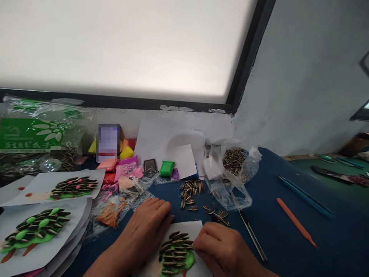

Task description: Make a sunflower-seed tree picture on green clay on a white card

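A white paper card (198, 227) lies at the front, bearing a green clay shape (190, 260) set with rows of striped sunflower seeds (179, 253). My left hand (151, 215) rests palm down at the card's left edge, its fingers lying together and slightly bent. On the right, my right hand (220, 246) is closed in a pinch, fingertips touching the right side of the seeded shape. Whatever sits between those fingertips is hidden. Loose sunflower seeds (192, 188) are scattered just beyond both hands.
Finished-looking seed-and-clay cards (79, 215) are stacked left. Clay packets (167, 168) and a clear bag of seeds (235, 161) stand behind. A dark-and-silver tool (252, 234), an orange clay tool (296, 222) and blue tweezers (305, 196) lie right on the blue tabletop (276, 246).
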Available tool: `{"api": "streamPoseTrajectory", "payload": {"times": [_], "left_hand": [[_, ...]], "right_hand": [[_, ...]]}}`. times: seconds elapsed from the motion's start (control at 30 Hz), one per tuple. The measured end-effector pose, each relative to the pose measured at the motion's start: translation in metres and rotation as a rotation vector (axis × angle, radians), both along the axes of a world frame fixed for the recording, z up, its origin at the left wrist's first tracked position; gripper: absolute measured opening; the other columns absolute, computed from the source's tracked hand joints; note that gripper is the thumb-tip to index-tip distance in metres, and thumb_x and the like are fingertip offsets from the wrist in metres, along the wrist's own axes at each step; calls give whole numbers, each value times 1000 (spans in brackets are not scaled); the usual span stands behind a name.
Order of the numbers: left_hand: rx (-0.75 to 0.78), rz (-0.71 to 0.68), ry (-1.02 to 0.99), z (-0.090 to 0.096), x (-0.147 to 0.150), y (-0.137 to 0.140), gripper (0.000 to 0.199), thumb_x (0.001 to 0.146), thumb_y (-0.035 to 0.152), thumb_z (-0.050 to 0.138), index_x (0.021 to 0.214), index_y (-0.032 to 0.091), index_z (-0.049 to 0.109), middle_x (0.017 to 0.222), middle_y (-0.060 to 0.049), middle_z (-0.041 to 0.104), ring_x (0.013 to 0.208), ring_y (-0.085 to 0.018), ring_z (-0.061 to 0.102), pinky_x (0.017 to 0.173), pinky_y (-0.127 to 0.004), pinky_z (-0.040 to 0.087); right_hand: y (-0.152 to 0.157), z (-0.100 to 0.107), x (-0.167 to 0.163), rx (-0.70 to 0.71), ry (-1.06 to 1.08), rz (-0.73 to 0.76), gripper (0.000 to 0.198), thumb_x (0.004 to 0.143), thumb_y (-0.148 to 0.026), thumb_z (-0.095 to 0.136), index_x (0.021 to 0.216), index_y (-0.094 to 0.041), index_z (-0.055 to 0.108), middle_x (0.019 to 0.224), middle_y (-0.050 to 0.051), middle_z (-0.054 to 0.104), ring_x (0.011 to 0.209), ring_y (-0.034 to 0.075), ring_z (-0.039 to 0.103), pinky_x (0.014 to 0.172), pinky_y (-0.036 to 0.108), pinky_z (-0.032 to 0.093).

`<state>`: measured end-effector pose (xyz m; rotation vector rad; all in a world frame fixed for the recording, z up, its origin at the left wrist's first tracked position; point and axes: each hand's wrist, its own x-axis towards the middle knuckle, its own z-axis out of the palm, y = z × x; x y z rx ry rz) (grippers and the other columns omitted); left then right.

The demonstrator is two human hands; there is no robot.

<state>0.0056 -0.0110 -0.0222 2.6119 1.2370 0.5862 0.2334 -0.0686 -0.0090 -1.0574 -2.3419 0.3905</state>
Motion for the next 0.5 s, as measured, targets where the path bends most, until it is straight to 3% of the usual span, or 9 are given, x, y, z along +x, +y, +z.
{"api": "streamPoseTrajectory", "payload": {"times": [0.27, 0.5], "left_hand": [[7, -2, -22, -2, 0, 1, 29, 98, 21, 36, 71, 20, 47, 70, -2, 58, 67, -19, 52, 63, -31, 34], [-13, -10, -19, -3, -1, 1, 29, 99, 21, 36, 72, 21, 45, 71, -1, 57, 68, -19, 53, 65, -31, 34]], "right_hand": [[2, -1, 1, 119, -172, 15, 21, 95, -16, 50, 78, -19, 61, 71, 2, 57, 63, 13, 52, 54, 22, 33], [5, -17, -9, 297, -90, -56, 34, 95, -34, 49, 65, -19, 54, 63, 1, 50, 55, 12, 44, 51, 26, 23]]}}
